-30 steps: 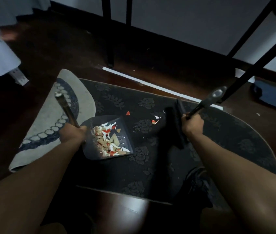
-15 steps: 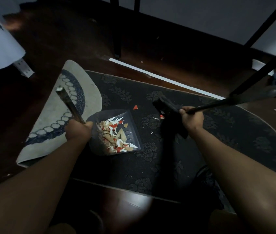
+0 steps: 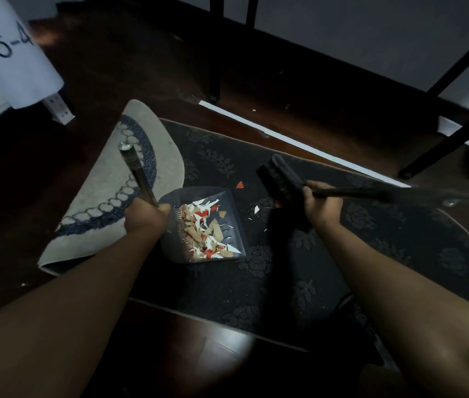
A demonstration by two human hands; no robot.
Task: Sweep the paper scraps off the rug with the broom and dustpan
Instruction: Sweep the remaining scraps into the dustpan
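Dim room, dark wood floor (image 3: 130, 67), black table legs along the far wall. A dark floral rug (image 3: 328, 254) lies in front of me, its left end folded over to show a pale underside (image 3: 107, 179). Head view: my left hand (image 3: 145, 218) is wrapped around the metal handle of the dustpan (image 3: 236, 225), which rests flat on the rug with its open lip toward the broom. Inside it sits a heap of white, tan and red paper scraps (image 3: 206, 229); most of the mess looks collected. My right hand (image 3: 321, 205) grips the broom (image 3: 282, 179) low on its stick, just behind the black head, which is raised and tilted beyond the pan's right side. Left on the rug: one red scrap (image 3: 239, 184) just past the pan's far corner, a white piece (image 3: 256, 209) and tiny flecks between pan and broom. I judge a few short strokes remain, then lifting the pan away.
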